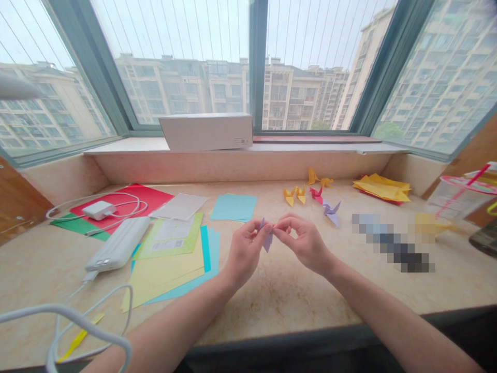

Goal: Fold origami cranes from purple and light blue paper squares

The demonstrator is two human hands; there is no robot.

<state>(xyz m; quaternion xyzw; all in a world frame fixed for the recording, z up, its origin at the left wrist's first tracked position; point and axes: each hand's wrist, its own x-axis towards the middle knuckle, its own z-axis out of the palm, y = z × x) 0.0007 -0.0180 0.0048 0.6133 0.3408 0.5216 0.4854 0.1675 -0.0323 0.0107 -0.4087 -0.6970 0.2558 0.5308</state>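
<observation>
A small piece of folded purple paper [267, 241] is held over the middle of the counter, its pointed end hanging down. My left hand [245, 247] is closed on it between thumb and fingers. With thumb and forefinger pinched together, my right hand [305, 239] grips the paper's right side near the top; the exact spot is partly covered by the fingertips. Just beyond my right hand stand a finished purple paper crane [332, 212], a red paper crane [316, 194] and several yellow paper cranes [289, 196].
To the left lie blue square sheets [233, 207], yellow sheets [171, 274], a red sheet [155, 196], a white power bank [118, 243] and looping white cables [126, 305]. On the right are yellow folded papers [382, 187] and a clear cup [458, 199]. A white box [205, 132] sits on the sill.
</observation>
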